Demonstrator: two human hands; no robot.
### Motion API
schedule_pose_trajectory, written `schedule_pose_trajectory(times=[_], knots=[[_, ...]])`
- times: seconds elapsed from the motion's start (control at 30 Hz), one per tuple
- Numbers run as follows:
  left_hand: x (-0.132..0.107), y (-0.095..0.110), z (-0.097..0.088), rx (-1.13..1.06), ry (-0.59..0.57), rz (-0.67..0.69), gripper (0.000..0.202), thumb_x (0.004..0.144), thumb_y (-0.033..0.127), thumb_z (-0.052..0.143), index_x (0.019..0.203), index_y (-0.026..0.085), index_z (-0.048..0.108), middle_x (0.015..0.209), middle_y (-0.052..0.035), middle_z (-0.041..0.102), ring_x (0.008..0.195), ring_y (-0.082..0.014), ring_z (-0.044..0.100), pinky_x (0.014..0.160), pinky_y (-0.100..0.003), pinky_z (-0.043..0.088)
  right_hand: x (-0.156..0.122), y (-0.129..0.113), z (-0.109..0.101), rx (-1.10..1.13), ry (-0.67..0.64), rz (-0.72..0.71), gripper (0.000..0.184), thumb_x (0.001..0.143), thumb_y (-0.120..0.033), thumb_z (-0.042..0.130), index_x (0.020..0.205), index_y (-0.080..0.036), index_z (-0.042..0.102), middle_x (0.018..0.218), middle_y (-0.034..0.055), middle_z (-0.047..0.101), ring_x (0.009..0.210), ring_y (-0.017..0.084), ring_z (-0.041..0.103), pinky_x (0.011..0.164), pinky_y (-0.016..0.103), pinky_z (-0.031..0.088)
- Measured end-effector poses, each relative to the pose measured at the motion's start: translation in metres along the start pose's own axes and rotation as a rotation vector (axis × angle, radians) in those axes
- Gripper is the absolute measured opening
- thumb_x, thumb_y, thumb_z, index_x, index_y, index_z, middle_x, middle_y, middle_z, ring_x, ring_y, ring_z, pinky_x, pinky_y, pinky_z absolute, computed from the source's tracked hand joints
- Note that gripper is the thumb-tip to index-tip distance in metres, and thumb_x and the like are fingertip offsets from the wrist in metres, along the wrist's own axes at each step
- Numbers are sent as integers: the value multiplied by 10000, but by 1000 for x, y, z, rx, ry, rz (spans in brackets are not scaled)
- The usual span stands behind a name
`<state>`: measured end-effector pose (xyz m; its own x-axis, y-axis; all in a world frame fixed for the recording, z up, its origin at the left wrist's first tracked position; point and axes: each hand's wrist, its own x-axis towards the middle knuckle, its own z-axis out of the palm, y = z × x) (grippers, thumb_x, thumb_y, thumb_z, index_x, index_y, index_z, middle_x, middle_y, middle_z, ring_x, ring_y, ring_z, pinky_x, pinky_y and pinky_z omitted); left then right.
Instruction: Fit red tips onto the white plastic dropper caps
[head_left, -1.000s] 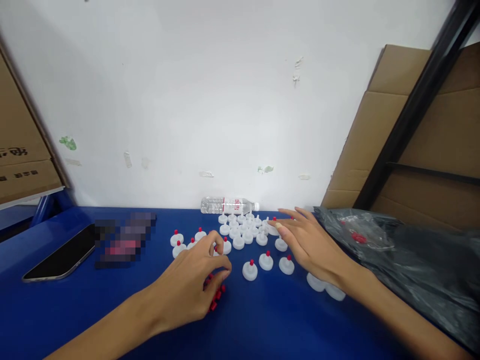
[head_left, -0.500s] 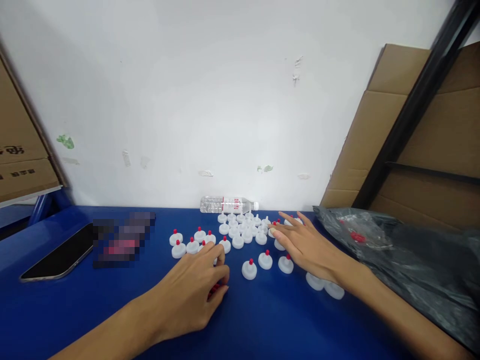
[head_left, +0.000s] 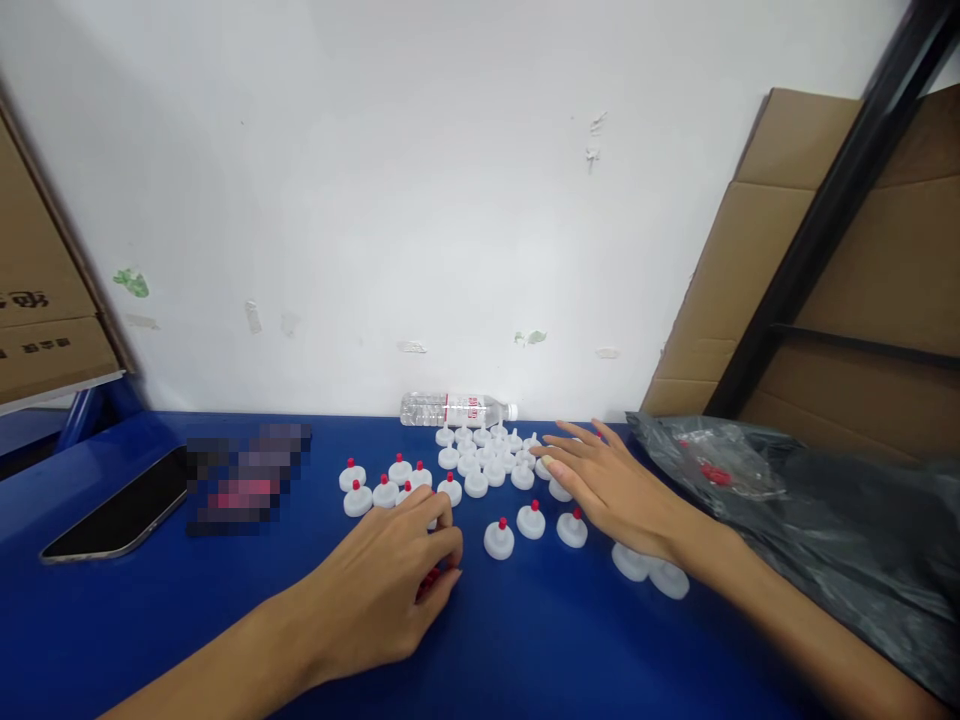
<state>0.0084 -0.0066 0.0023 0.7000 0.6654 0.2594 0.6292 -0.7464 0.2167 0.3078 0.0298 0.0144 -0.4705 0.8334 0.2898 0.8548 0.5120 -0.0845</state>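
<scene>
On a blue table lie several round white nozzle caps, some with small red tips and others with bare white spouts. My left hand is curled at the front of the left group, and small red tips show between its thumb and fingers. My right hand hovers over or rests on the caps at the right, palm down with its fingers spread. Caps beneath it are partly hidden, so I cannot tell whether it touches them. Bare-spout caps cluster between the hands, toward the wall.
A clear plastic bottle lies on its side against the white wall. At the left are a phone and a blurred-out item. Dark plastic bags cover the right side, a clear bag with red pieces on top.
My right hand has shifted very slightly, covering the red tips near its fingers. My left hand has edged a little to the right, with the red tips still in it.
</scene>
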Motion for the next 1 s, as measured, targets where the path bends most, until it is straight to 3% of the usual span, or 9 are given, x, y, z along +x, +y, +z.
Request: schedule_pose_trajectory(times=[0.2, 0.43, 0.57, 0.7, 0.8, 0.9, 1.0], knots=[[1, 1, 0, -10, 45, 28, 94, 920, 151, 527, 910, 210, 599, 900, -26, 592, 848, -189, 544, 628, -296, 369, 2, -8, 0, 135, -38, -158, 467, 1077, -419, 278, 1367, -275, 615, 1423, 26, 602, 1459, 299, 366, 1216, 633, 196], [0, 1, 3, -21, 54, 38, 97, 921, 151, 517, 898, 207, 592, 892, -26, 565, 825, -184, 531, 615, -296, 360, 3, -5, 3, 128, -26, -167, 453, 1076, -415, 298, 1360, -258, 613, 1376, 46, 637, 1410, 300, 444, 1203, 625, 234], [0, 4, 2, -31, 138, 16, 122, 909, 158, 508, 852, 196, 609, 966, -43, 480, 748, -151, 486, 569, -273, 343, 3, -7, 0, 124, -6, -202, 452, 1082, -375, 276, 1243, -241, 677, 1239, 60, 707, 1354, 277, 510, 1211, 603, 215], [-1, 6, 1, -30, 219, 8, 150, 924, 196, 496, 879, 202, 638, 965, -45, 400, 717, -143, 459, 541, -258, 344, 2, -9, -1, 140, -65, -163, 490, 1082, -396, 266, 1064, -250, 734, 1146, 37, 741, 1390, 282, 470, 1219, 611, 176], [-1, 6, 1, -35, 216, 9, 181, 950, 208, 473, 907, 208, 649, 943, -38, 395, 683, -133, 454, 542, -264, 363, 1, -9, -2, 138, -91, -166, 503, 1081, -398, 263, 1022, -248, 739, 1113, 32, 752, 1410, 282, 446, 1224, 608, 163], [1, 2, 3, -71, 223, 21, 178, 975, 213, 471, 957, 213, 648, 956, -42, 453, 652, -119, 472, 549, -266, 389, 1, -10, -8, 104, 7, -184, 427, 1075, -388, 320, 1070, -244, 722, 1148, 40, 742, 1335, 278, 527, 1197, 592, 231], [5, -1, 6, -166, 302, 51, 150, 996, 198, 487, 1000, 215, 637, 950, -34, 578, 733, -132, 566, 633, -270, 457, 0, -16, -12, 70, 183, -193, 272, 980, -452, 568, 1095, -241, 695, 1127, 51, 731, 1141, 276, 645, 1082, 526, 413]])
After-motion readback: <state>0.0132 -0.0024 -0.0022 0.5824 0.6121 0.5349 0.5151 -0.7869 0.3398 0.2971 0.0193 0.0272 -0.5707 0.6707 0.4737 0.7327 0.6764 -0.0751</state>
